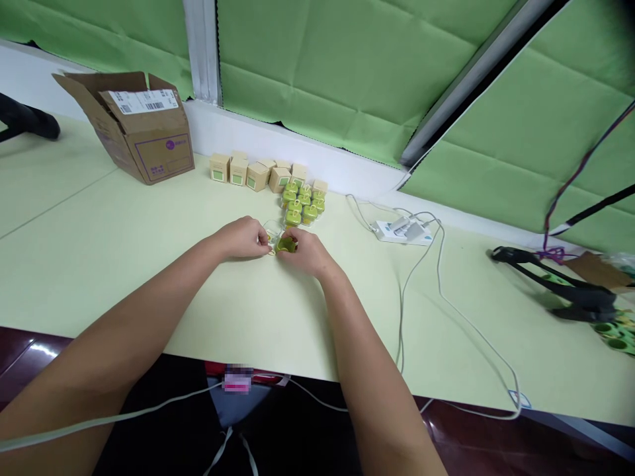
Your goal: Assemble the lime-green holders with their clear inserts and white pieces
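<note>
Both my hands meet at the middle of the pale table (124, 264). My right hand (303, 251) is closed around a small green jar (286, 245). My left hand (244, 237) pinches a small clear and yellowish piece (270, 237) right beside the jar; I cannot make out what it is. Just behind my hands stands a cluster of several green jars (301, 201) with lids. A row of several small beige boxes (258, 173) with green labels lines the wall behind them.
An open cardboard carton (141, 125) lies tipped at the back left. A white power strip (401, 231) with cables sits to the right, its white cable (446, 304) trailing over the front edge. A black clamp stand (570, 287) and more green items (615, 334) lie at far right.
</note>
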`<state>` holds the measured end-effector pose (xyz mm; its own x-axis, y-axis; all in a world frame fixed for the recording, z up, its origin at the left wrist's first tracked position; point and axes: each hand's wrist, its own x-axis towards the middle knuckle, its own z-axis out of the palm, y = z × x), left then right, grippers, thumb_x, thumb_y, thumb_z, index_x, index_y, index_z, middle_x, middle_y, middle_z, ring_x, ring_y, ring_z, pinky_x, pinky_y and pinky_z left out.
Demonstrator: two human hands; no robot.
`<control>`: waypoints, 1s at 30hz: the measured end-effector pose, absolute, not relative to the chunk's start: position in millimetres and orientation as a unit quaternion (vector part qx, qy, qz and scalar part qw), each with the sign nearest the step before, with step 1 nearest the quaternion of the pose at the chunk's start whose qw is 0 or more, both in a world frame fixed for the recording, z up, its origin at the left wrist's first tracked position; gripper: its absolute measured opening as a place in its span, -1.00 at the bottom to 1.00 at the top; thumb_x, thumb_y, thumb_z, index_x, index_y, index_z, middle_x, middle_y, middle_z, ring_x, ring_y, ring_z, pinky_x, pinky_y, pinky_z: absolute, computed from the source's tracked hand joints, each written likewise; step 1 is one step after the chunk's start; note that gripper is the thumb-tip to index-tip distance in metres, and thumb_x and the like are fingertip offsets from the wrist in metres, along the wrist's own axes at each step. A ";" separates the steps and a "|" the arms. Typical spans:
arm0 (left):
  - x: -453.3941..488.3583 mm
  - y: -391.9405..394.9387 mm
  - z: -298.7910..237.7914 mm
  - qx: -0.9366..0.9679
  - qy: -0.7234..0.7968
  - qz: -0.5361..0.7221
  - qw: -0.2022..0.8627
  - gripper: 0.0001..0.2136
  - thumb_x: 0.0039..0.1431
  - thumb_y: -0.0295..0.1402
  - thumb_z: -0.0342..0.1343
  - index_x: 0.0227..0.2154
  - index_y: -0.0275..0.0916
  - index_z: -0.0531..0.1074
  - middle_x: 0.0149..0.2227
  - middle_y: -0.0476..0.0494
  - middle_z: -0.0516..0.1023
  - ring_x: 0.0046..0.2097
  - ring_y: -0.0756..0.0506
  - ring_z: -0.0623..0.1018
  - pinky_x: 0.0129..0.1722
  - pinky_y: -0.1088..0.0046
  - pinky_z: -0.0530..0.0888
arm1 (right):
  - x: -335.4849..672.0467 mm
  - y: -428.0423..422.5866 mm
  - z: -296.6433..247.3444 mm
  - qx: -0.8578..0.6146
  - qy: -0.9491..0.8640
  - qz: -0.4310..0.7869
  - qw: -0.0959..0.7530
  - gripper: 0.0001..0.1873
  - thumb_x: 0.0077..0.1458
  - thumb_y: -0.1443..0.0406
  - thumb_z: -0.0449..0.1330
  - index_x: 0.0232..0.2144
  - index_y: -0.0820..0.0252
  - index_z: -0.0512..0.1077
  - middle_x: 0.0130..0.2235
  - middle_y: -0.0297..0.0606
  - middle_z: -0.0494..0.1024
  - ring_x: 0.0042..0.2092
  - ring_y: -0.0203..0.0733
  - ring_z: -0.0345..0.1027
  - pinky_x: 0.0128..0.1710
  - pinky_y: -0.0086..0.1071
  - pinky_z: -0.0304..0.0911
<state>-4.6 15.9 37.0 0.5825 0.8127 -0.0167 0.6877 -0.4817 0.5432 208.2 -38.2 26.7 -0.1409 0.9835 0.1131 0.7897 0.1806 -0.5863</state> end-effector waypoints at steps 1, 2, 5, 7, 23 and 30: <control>-5.6 16.2 38.1 0.850 0.443 0.128 0.253 -0.77 0.02 -0.12 0.21 -0.45 -0.16 0.65 -0.40 -0.06 0.66 -0.41 -0.08 0.48 -0.42 0.37 0.30 | 208.3 -38.4 26.8 -0.609 -0.729 0.198 0.242 -0.72 0.01 0.28 0.34 -0.17 0.14 0.51 -0.22 -0.29 0.62 -0.24 -0.17 0.41 -0.17 -0.31 0.29; -6.9 16.5 39.3 0.849 0.446 0.136 0.249 -0.73 0.05 -0.08 0.20 -0.45 -0.16 0.64 -0.41 -0.07 0.65 -0.42 -0.08 0.47 -0.42 0.37 0.29 | 208.3 -38.7 27.3 -0.608 -0.730 0.196 0.243 -0.72 0.02 0.27 0.34 -0.17 0.14 0.50 -0.22 -0.28 0.62 -0.23 -0.16 0.41 -0.17 -0.31 0.29; -11.2 18.3 43.1 0.846 0.451 0.158 0.235 -0.71 0.10 -0.06 0.16 -0.44 -0.17 0.61 -0.41 -0.08 0.63 -0.39 -0.09 0.47 -0.39 0.36 0.31 | 207.4 -39.5 30.0 -0.608 -0.723 0.194 0.265 -0.76 0.07 0.21 0.34 -0.20 0.14 0.48 -0.18 -0.26 0.63 -0.18 -0.14 0.45 -0.16 -0.30 0.30; -14.3 20.7 45.2 0.850 0.452 0.145 0.229 -0.76 0.07 -0.13 0.14 -0.42 -0.16 0.60 -0.37 -0.09 0.64 -0.37 -0.10 0.48 -0.35 0.36 0.33 | 206.3 -39.5 31.8 -0.614 -0.711 0.196 0.282 -0.78 0.10 0.18 0.33 -0.22 0.14 0.47 -0.14 -0.23 0.64 -0.14 -0.12 0.48 -0.13 -0.29 0.31; -22.1 28.8 53.5 0.877 0.388 0.147 0.244 -0.58 -0.10 -0.03 0.32 -0.22 -0.18 0.53 -0.11 -0.15 0.64 -0.10 -0.19 0.60 -0.17 0.39 0.45 | 207.2 -36.8 31.2 -0.625 -0.703 0.180 0.288 -0.87 0.21 0.25 0.25 -0.20 0.16 0.51 -0.10 -0.20 0.66 -0.15 -0.14 0.54 -0.07 -0.27 0.39; -25.9 34.5 48.6 0.867 0.369 0.236 0.238 -0.72 0.04 -0.10 0.27 -0.30 -0.20 0.53 -0.21 -0.12 0.64 -0.18 -0.12 0.59 -0.21 0.42 0.44 | 207.6 -38.2 32.1 -0.624 -0.701 0.177 0.297 -0.90 0.23 0.27 0.23 -0.22 0.15 0.52 -0.15 -0.21 0.68 -0.22 -0.17 0.53 -0.11 -0.29 0.40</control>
